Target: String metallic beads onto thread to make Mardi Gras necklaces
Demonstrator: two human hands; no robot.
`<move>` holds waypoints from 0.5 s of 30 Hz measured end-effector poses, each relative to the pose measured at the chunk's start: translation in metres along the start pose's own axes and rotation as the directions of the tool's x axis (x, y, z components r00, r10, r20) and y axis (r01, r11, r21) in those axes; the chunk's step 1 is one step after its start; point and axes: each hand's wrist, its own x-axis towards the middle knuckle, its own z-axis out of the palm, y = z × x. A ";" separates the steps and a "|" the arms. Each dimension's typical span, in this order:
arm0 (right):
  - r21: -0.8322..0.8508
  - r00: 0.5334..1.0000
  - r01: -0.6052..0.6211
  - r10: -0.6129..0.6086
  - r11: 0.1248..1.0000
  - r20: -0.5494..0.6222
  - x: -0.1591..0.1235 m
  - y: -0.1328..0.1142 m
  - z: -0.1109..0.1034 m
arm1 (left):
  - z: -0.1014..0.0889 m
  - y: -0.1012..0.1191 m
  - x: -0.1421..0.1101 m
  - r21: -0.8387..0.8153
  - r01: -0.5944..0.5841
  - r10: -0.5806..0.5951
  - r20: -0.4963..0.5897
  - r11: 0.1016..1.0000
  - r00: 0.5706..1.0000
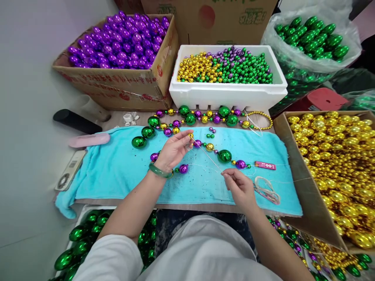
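My left hand (175,150), wearing a green bangle, pinches a small gold bead (190,136) above the blue towel (117,171). From that bead a thin, straight strand (206,154) runs down to my right hand (238,189), whose thumb and fingertips close on its end. I cannot tell whether it is a stiff needle or taut thread. Beneath lies a strung row of gold, purple and green beads, including a big green bead (224,156). Part of the row is hidden by my left hand. A purple bead (183,169) lies near my left wrist.
A finished-looking bead strand (190,119) lies along the towel's far edge. Behind stand a box of purple beads (117,43) and a white foam box (228,93). A carton (313,187) of gold beads stands right. A pink packet (265,165) and loose cord (266,191) lie nearby.
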 end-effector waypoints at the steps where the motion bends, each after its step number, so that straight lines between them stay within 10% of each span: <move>1: 0.000 1.000 -0.002 0.002 1.000 0.002 0.000 0.000 0.000 | 0.000 0.000 0.000 0.004 -0.011 0.011 -0.001 1.000 1.000; 8: -0.010 1.000 -0.022 0.022 1.000 0.005 -0.002 0.001 -0.003 | -0.004 -0.006 0.003 0.236 -0.217 0.226 -0.010 0.947 0.974; 15: 0.127 0.999 -0.047 0.048 0.991 -0.001 0.004 0.007 0.001 | -0.009 0.002 -0.011 0.677 -0.494 0.486 0.225 0.545 0.844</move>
